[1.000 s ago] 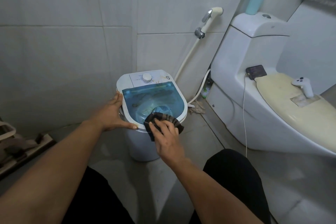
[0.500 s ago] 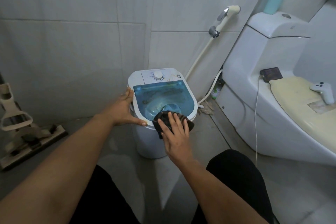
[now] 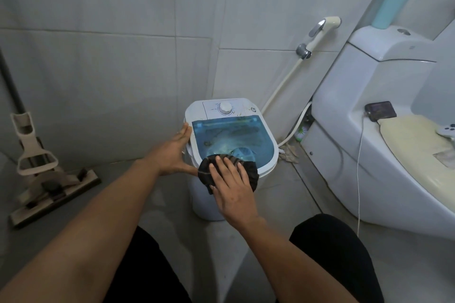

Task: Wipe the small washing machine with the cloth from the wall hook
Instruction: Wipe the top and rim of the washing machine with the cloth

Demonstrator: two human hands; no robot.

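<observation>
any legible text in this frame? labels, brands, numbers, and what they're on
None can be read.
Washing machine control panel: faint print around the dial and a small round badge, too small and blurred.
Toilet tank: a faint mark on its side, unreadable.
Phone on the toilet: screen dark, no text visible.
Cloth, mop, sprayer: no print seen.

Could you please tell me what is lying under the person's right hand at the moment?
A dark cloth, pressed flat by the right hand onto the near edge of the washing machine. The lid beneath the cloth is covered.
</observation>
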